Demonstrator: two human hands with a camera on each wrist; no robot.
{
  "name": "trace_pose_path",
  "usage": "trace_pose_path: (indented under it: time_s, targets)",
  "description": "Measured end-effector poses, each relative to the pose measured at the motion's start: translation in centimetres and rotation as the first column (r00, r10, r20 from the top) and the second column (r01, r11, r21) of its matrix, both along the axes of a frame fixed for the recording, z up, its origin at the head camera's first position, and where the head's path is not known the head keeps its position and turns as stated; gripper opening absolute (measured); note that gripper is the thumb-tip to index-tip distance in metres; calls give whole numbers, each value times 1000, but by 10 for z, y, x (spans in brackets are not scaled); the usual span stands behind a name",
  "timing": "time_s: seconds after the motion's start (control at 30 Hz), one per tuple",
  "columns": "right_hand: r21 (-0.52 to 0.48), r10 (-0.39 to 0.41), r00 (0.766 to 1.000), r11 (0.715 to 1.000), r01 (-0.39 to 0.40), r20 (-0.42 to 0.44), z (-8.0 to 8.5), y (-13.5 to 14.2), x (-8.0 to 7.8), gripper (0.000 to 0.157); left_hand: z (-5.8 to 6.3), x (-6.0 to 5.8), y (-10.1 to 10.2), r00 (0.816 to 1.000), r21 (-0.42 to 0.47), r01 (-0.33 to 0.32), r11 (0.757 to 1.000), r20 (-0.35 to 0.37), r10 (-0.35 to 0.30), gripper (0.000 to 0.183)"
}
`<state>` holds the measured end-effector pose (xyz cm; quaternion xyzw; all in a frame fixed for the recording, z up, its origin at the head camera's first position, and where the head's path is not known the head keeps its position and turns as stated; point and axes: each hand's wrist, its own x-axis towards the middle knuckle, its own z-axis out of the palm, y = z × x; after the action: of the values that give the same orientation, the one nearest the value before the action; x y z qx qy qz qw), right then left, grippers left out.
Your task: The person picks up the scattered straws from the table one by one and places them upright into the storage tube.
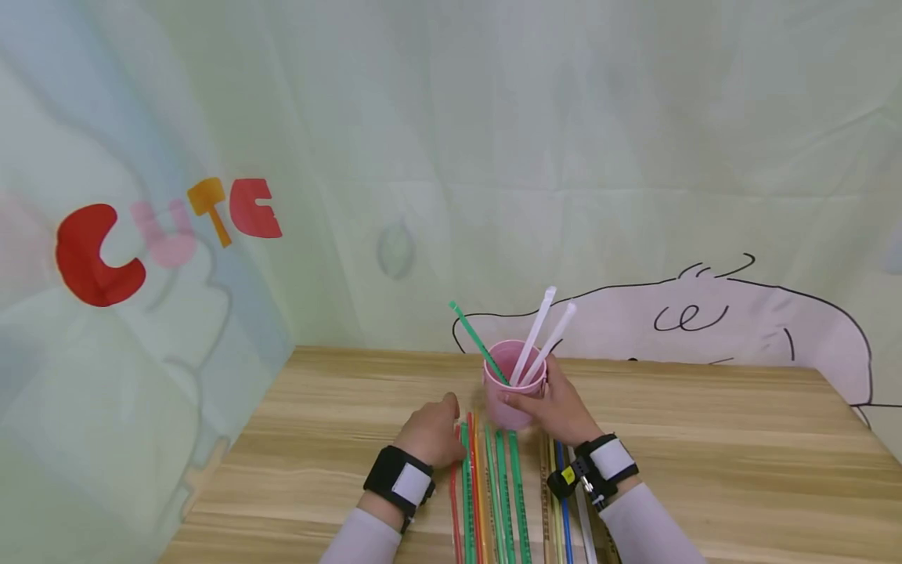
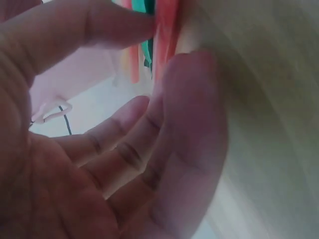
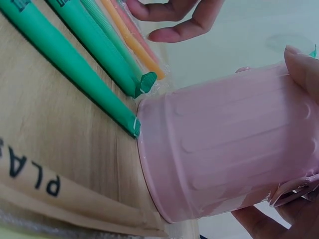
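My right hand [image 1: 557, 403] grips a small pink bucket [image 3: 224, 144] near its rim, thumb on the near side. Out of the bucket lean a green-wrapped straw [image 1: 468, 329] and two white-wrapped straws [image 1: 534, 333]. At the left end of a row of straws, my left hand [image 1: 430, 435] pinches a red straw [image 2: 167, 35] between thumb and forefinger, its other fingers loosely bent. Right beside it lie a green straw [image 1: 467, 486] and an orange straw [image 1: 481, 501]. The bucket's base stands at the far ends of two green straws [image 3: 75, 69].
Right of the green straws lie a brown paper-wrapped straw [image 3: 65, 194] with black lettering, a blue straw [image 1: 564, 509] and a white straw [image 1: 585, 525], partly under my right wrist. The wooden table [image 1: 740, 446] ends at a printed cloth [image 1: 493, 157] behind and to the left.
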<state>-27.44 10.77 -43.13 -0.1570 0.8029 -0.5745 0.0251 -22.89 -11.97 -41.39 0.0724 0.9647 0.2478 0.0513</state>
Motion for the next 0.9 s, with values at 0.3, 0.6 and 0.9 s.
trace_pose_path:
  time_s: [0.3, 0.6, 0.9]
  targets:
    - [17, -4, 1000, 1000, 4, -18, 4, 1, -1, 84, 5, -5, -4, 996, 36, -84, 996, 10, 83, 62]
    - [-1, -3, 1000, 1000, 3, -14, 5, 1, -3, 84, 44, -4, -30, 987, 117, -111, 987, -104, 123, 30]
    - [-5, 13, 1000, 1000, -13, -17, 1, 0, 2, 84, 81, 13, -36, 964, 319, -95, 943, -207, 167, 29]
